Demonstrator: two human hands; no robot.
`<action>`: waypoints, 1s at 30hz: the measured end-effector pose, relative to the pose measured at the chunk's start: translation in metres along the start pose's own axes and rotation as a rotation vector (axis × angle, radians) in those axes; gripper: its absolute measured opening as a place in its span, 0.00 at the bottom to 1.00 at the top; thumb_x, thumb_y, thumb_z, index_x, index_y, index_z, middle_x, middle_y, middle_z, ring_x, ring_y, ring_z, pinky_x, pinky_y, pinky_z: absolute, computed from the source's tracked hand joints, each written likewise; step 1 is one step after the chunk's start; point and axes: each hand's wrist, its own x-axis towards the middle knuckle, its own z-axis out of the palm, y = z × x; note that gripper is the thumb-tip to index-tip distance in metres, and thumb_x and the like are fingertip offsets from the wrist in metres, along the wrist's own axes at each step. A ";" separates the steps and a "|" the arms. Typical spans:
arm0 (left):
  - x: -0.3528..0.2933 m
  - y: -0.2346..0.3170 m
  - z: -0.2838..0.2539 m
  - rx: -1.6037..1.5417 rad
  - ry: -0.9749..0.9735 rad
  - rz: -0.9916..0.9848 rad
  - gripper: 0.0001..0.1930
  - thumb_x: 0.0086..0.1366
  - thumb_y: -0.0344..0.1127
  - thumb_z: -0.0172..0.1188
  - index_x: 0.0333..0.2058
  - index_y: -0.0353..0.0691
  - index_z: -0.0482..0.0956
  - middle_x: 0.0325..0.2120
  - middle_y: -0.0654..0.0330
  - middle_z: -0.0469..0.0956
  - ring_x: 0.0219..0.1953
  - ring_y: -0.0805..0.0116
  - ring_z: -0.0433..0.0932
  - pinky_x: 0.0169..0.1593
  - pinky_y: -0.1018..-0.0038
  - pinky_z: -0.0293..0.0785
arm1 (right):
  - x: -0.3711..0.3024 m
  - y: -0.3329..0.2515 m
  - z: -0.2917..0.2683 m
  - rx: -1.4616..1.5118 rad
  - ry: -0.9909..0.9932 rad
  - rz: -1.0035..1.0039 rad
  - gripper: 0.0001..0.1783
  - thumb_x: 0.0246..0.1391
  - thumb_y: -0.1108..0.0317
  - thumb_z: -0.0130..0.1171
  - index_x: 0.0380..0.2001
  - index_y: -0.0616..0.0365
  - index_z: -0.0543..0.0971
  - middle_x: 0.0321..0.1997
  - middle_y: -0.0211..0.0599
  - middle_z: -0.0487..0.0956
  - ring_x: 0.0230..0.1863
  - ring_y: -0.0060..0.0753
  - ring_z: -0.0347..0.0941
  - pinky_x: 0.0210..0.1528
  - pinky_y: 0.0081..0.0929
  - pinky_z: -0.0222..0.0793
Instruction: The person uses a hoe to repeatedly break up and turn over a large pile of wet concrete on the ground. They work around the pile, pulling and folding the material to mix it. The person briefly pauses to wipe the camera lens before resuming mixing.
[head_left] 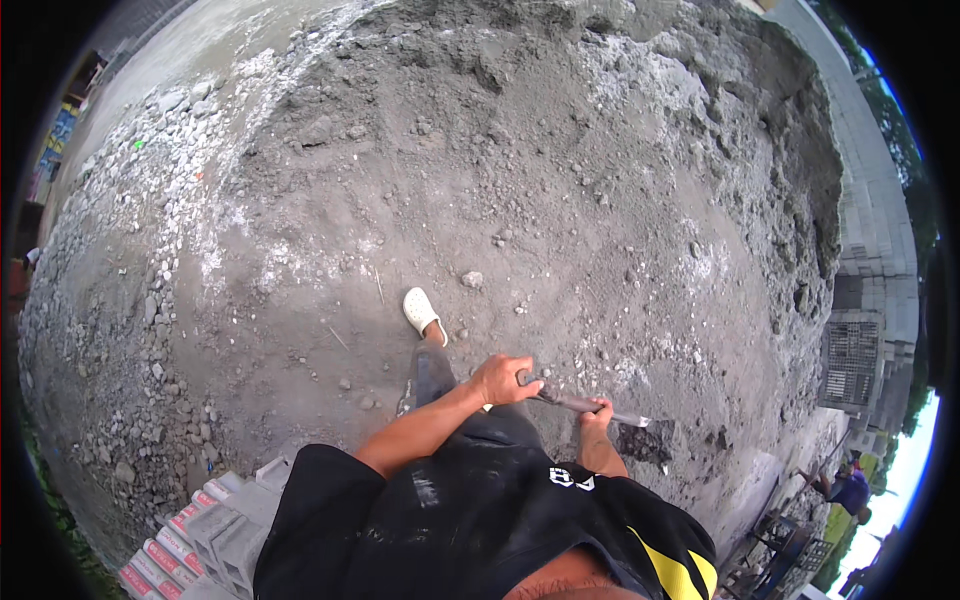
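I hold a shovel (568, 402) across the front of my body, its shaft slanting down to the right. My left hand (503, 381) is closed round the grip at the handle's end. Lower on the shaft, close to the blade, my right hand (597, 416) is wrapped round it. The blade (645, 440) is at my right side with dark grey material on or against it; I cannot tell how much is loaded. My foot in a white clog (420, 308) stands on the grey ground ahead of my left hand.
A grey sand and gravel mound (700, 110) rises ahead and to the right. Pale stones (165, 240) are strewn on the left. Concrete blocks (228, 535) and red-and-white bags (165, 560) are stacked behind left. A block wall (875, 190) and another person (850, 490) are far right.
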 end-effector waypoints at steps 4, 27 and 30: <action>0.017 0.091 0.068 -0.050 -0.332 0.421 0.17 0.43 0.47 0.60 0.20 0.41 0.66 0.11 0.57 0.69 0.16 0.52 0.70 0.20 0.62 0.63 | 0.011 -0.141 -0.122 0.149 -0.040 -0.058 0.06 0.34 0.68 0.47 0.11 0.50 0.62 0.15 0.29 0.66 0.18 0.28 0.64 0.28 0.26 0.65; -0.144 -0.020 -0.052 -1.549 1.857 -0.529 0.13 0.50 0.21 0.48 0.36 0.42 0.68 0.12 0.65 0.60 0.11 0.74 0.60 0.17 0.74 0.62 | -0.151 0.373 0.236 -1.731 -0.828 0.253 0.15 0.44 0.71 0.55 0.33 0.71 0.67 0.22 0.41 0.70 0.20 0.33 0.69 0.19 0.31 0.68; -0.122 -0.145 -0.093 -1.385 2.009 -0.434 0.17 0.48 0.20 0.48 0.39 0.41 0.69 0.13 0.65 0.62 0.12 0.75 0.60 0.16 0.77 0.59 | -0.183 0.411 0.219 -1.948 -0.967 0.486 0.23 0.51 0.52 0.49 0.38 0.64 0.66 0.25 0.39 0.70 0.20 0.32 0.69 0.20 0.28 0.69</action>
